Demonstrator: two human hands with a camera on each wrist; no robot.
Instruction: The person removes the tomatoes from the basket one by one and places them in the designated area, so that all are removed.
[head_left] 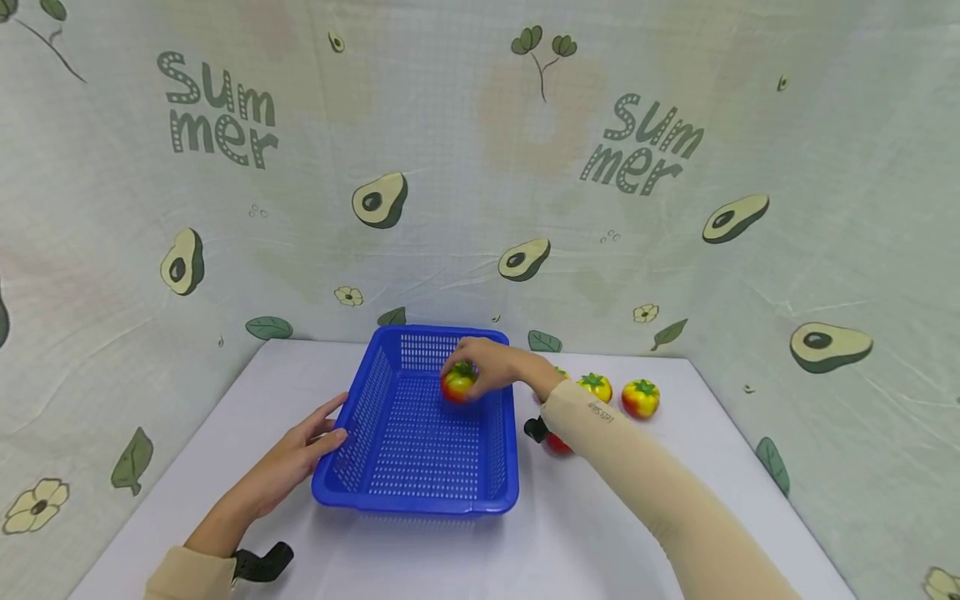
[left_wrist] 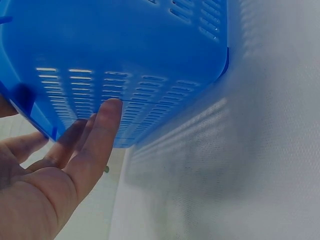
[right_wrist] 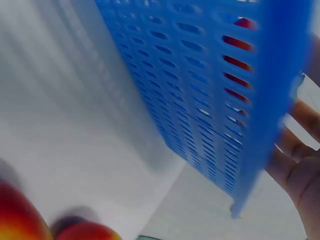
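Note:
A blue perforated plastic basket [head_left: 416, 503] stands on the white-covered table. My left hand [head_left: 300, 446] holds its left side, the thumb at the rim and the fingers along the slotted outer wall, as the left wrist view shows. Inside the basket's right half, my right hand [head_left: 491, 364] grips a red-and-yellow fruit [head_left: 454, 387] with a green leafy top, fingers and thumb around it. Through the slots in the right wrist view, red patches of the fruit [right_wrist: 237, 65] show; the basket wall hides the rest.
Right of the basket lie several similar fruits, including one at the far right [head_left: 641, 399] and one beside it [head_left: 596, 386]. A red one [head_left: 558, 444] is partly hidden by my right forearm. A printed cloth [head_left: 450, 125] hangs around the back and sides of the table.

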